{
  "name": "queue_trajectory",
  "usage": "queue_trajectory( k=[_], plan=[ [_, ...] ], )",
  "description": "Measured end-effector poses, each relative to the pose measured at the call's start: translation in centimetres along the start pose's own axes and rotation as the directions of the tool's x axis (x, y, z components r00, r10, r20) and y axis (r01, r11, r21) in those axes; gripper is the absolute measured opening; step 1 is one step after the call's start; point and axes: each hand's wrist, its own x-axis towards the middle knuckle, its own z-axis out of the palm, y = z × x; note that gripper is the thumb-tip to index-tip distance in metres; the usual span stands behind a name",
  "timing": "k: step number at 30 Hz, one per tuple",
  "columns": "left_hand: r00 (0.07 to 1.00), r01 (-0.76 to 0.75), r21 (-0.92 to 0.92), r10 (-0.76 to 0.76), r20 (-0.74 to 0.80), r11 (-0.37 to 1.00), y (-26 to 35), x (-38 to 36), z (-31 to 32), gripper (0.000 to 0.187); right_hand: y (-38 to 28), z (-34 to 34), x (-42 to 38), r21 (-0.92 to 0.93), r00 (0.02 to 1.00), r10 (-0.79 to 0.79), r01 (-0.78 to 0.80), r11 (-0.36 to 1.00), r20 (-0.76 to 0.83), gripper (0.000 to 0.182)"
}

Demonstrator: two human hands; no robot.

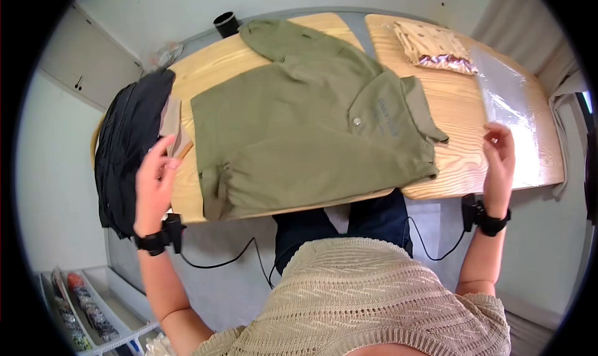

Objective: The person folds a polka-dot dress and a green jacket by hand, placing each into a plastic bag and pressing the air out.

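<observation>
An olive-green collared shirt [293, 125] lies spread sideways across the two wooden tables, collar to the right, hem to the left. One sleeve points to the back; the other is folded over the front near the hem. My left hand [154, 181] is raised off the shirt's left end, in front of a black garment [128, 150], thumb and fingers apart with nothing between them. Beside the right end of the table, my right hand [500, 153] hovers by a clear plastic bag [507, 97], its fingers loosely bent and holding nothing visible.
A folded tan patterned cloth [433, 44] lies on the right table [458, 116]. Behind the left table [218, 63] stands a black cup-shaped container [226, 24]. Cables [218, 262] hang from both wristbands. A divided white bin [99, 306] stands at lower left.
</observation>
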Motion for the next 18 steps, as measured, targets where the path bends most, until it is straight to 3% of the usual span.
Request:
queue_trajectory(
  k=[2,3,7,9,11,12,14,18],
  plan=[
    [0.998,0.026,-0.066,-0.030,-0.050,0.997,1.1,2.5,-2.0,0.034,-3.1,-0.4,3.5,-0.101,0.997,-0.064,0.067,0.993,0.032,0.022],
    [0.997,0.048,-0.063,-0.052,-0.063,0.997,0.9,3.9,-2.8,0.033,-4.0,0.2,5.2,-0.062,0.994,-0.085,0.089,0.994,0.069,0.020],
    [1.000,0.029,-0.041,-0.029,0.004,0.999,-4.7,10.9,-2.8,0.027,-5.3,5.4,12.7,-0.191,0.931,-0.076,0.153,0.970,0.357,0.020],
    [0.995,-0.083,0.117,0.076,0.062,0.990,-8.3,14.3,-1.0,0.027,-4.2,9.1,16.2,-0.153,0.885,0.014,0.065,0.986,0.466,0.021],
    [0.987,-0.033,0.272,-0.012,0.161,0.962,-9.7,16.8,1.2,0.030,-2.2,13.1,19.4,-0.268,0.832,0.217,-0.085,0.960,0.511,0.017],
    [0.985,-0.072,0.320,0.018,0.170,0.945,-10.5,17.7,2.4,0.032,-0.8,15.2,20.7,-0.283,0.812,0.245,-0.102,0.954,0.530,0.017],
    [0.983,-0.106,0.369,0.041,0.180,0.923,-12.6,19.3,4.8,0.035,1.4,19.0,23.1,-0.432,0.715,0.443,-0.216,0.876,0.541,0.020],
    [0.963,0.025,0.336,-0.112,0.244,0.941,-15.0,21.1,7.5,0.039,5.9,25.6,24.5,-0.335,0.716,0.440,-0.297,0.894,0.541,0.018]
  ],
)
